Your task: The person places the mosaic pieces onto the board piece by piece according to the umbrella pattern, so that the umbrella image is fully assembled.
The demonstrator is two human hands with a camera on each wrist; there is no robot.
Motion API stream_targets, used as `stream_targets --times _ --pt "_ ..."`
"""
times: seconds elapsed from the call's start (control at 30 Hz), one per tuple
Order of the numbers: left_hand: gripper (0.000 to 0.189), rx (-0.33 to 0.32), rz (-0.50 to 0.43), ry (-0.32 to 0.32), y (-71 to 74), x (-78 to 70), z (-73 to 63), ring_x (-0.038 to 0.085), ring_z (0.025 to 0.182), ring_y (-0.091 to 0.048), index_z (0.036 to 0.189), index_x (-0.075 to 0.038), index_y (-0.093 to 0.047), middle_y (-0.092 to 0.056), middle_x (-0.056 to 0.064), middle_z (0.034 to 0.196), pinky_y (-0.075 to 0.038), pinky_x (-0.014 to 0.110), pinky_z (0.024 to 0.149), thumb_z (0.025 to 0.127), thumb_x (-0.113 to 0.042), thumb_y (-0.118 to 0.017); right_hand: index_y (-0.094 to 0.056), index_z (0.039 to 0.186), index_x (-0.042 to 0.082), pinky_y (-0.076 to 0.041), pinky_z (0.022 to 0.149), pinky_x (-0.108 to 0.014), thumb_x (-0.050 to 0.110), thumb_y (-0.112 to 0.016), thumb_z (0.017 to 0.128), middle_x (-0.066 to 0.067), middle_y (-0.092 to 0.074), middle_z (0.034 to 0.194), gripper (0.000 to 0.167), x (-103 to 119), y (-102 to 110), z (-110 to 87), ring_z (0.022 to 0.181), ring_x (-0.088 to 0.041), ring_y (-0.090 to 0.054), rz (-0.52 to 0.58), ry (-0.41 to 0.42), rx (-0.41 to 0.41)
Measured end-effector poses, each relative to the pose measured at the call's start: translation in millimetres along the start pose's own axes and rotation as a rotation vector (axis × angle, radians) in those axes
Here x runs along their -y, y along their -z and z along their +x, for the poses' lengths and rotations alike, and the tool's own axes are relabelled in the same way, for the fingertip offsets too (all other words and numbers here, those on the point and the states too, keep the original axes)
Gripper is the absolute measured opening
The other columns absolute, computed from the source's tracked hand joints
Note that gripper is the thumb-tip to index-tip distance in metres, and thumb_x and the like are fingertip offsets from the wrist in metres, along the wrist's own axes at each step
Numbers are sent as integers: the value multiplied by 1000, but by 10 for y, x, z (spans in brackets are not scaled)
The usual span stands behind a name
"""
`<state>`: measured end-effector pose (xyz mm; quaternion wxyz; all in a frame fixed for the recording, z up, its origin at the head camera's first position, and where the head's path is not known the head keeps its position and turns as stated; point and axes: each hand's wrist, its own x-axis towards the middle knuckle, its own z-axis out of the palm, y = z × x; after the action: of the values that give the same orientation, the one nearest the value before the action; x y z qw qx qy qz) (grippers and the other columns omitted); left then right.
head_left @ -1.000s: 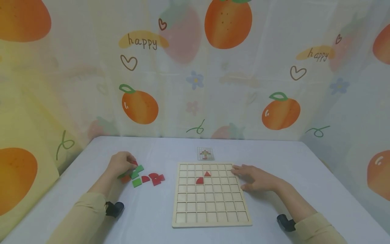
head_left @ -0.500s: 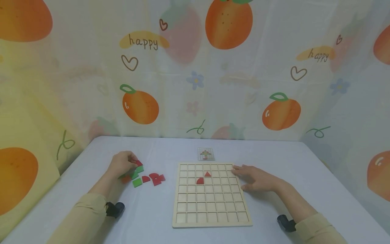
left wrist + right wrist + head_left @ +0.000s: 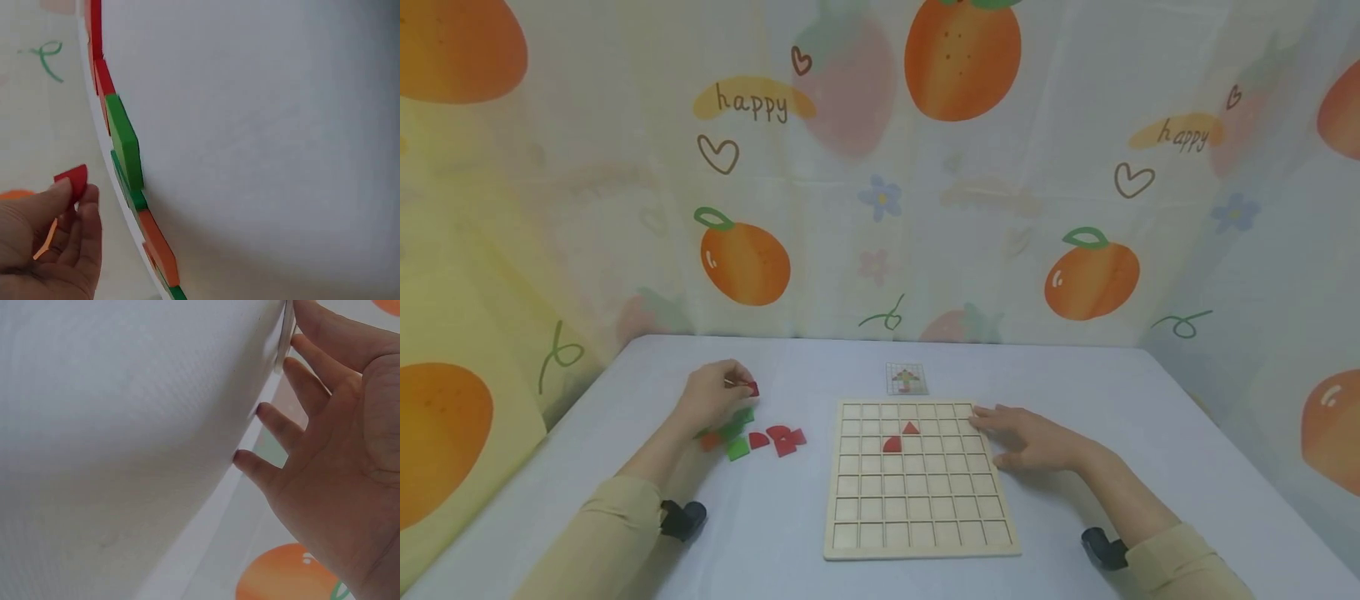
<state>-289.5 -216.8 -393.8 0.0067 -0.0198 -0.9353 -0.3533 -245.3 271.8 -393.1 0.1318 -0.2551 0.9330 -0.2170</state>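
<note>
My left hand [image 3: 709, 395] pinches a small red tile [image 3: 76, 181] between thumb and fingers, lifted over the pile at the left of the table. Under and beside that hand lie green tiles [image 3: 739, 448], an orange tile [image 3: 160, 247] and several red tiles [image 3: 784, 440]. With its fingers spread, my right hand [image 3: 1033, 437] rests at the right edge of the wooden grid board [image 3: 922, 508]. Two red pieces sit in the board's upper cells: a triangle [image 3: 911, 428] and a quarter circle [image 3: 892, 445].
Behind the board lies a small pattern card [image 3: 907, 378] with a printed grid. A white cloth covers the table [image 3: 760, 533], and a fruit-print curtain [image 3: 820, 250] hangs at its back and sides.
My left hand has risen from the pile with the red tile, moving slightly back and to the right. The right hand stays at the board's edge.
</note>
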Motion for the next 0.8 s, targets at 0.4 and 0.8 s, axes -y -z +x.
stream_targets --times 0.4,0.8 --pt "23 90 -85 -31 -292 -437 -100 24 101 -61 113 -12 -72 -71 11 113 -58 30 81 92 -18 -68 -49 146 16 -19 116 -69 25 -70 86 -9 -37 160 64 22 16 -13 149 -49 -23 21 6 6" --pt "20 133 -207 -19 -580 -779 -174 15 83 -63 99 -10 -74 -76 3 90 -52 27 74 83 -20 -78 -49 146 14 -20 117 -69 25 -70 86 -10 -37 160 64 2 7 -2 148 -49 -24 2 14 4"
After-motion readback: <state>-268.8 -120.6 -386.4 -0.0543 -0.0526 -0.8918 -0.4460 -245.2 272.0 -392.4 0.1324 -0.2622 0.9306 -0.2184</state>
